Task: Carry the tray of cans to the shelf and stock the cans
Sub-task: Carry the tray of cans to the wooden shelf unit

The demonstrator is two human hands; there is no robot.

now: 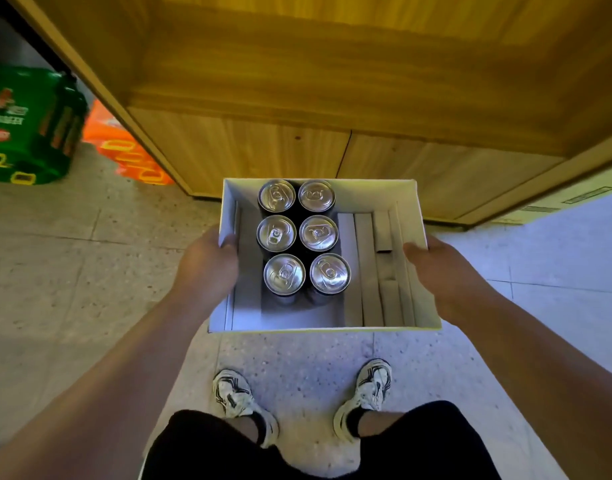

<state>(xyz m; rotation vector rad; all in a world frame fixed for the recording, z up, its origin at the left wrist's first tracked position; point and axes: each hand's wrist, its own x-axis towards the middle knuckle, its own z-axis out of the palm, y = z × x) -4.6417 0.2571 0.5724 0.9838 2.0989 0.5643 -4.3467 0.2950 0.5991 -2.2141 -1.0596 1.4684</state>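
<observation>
Carrying step in hand: my left hand (207,261) and right hand (432,268) each clasp a side wall of the white cardboard tray (325,329), held level above the floor in front of the wooden shelf unit (297,140). Six upright cans (304,235), silver tops, dark bodies, stand two by three toward the tray's left. Next, I judge: set the tray down, free one hand.
</observation>
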